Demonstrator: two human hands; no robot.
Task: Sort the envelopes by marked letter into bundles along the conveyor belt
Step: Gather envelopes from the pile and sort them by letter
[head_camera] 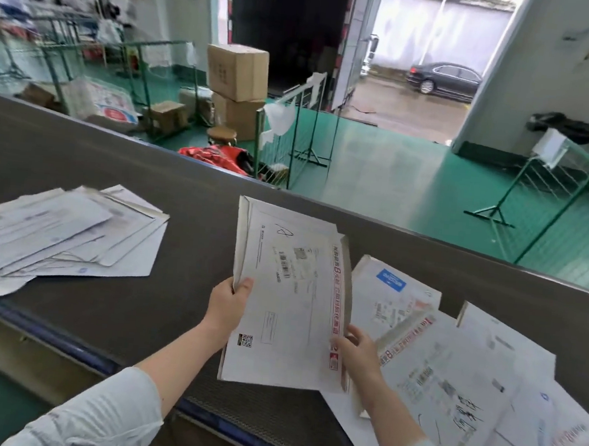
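At your far left a loose bundle of envelopes [58,236] lies fanned out on the conveyor belt [186,212]. Your left hand [229,303] pinches the left edge of a white envelope [289,294], thumb on its face, holding it raised over the belt, a handwritten mark near its top. Your right hand [356,351] curls its fingers round that envelope's lower right edge. Just right of it, a pile of envelopes [452,364] lies spread and overlapping on the belt

Conveyor belt [188,191] is showing dark, matt, finely ribbed; envelopes [68,237] on it are showing matt white paper; beyond it, floor [399,168] is gleaming glossy green, boxes [237,73] matt brown cardboard
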